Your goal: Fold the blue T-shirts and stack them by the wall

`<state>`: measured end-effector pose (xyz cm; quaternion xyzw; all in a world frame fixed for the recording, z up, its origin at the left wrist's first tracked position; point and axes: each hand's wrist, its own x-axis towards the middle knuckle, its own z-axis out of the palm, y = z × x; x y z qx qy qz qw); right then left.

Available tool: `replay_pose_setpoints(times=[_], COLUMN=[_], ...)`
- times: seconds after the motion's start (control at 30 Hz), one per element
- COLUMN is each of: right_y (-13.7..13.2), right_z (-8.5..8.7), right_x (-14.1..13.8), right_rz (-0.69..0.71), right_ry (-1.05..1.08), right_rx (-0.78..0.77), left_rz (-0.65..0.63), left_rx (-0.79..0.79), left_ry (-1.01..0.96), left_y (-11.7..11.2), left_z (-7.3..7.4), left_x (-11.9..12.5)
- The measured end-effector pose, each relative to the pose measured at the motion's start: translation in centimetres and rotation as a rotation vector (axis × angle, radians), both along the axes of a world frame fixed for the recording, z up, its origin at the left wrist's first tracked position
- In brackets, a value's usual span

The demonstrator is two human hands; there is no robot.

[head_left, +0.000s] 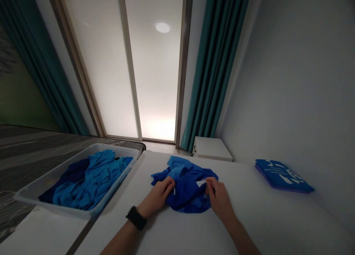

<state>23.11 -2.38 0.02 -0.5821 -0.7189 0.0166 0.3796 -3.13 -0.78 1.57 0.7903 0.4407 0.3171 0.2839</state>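
On white table (177,234), crumpled blue garment (187,194) between 2 hands (158,196) (220,198), both pinched closed on its cloth

Your right hand (219,196) hides one end of the white tag (200,183). On the table (257,214), by its right edge, the blue stack (271,181) has unreadable fine lettering (275,170).

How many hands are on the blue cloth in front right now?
2: the left hand at the left side of the blue cloth, the right hand at its right side, beside a white patch. No other hands show.
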Motion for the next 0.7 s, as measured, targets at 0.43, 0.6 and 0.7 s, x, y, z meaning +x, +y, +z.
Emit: replay_pose_setpoints(times=[0.43,0.6,0.7], right_y=[-3.1,-0.9,0.4], right_z=[-2.0,-2.5,-2.4], right_x=[-5.2,-2.3,0.6], right_rz=[0.262,0.094,0.004], right_ry=[-0.345,-0.378,-0.331], right_rx=[-0.165,-0.089,-0.042], left_rz=[0.222,0.387,0.401], left_rx=[0.184,0.157,0.173], left_ry=[0.402,0.562,0.571], left_y=[1.3,1.5,1.5], left_z=[-2.3,-3.1,-2.7], left_x=[-1.7,-1.9,-2.1])
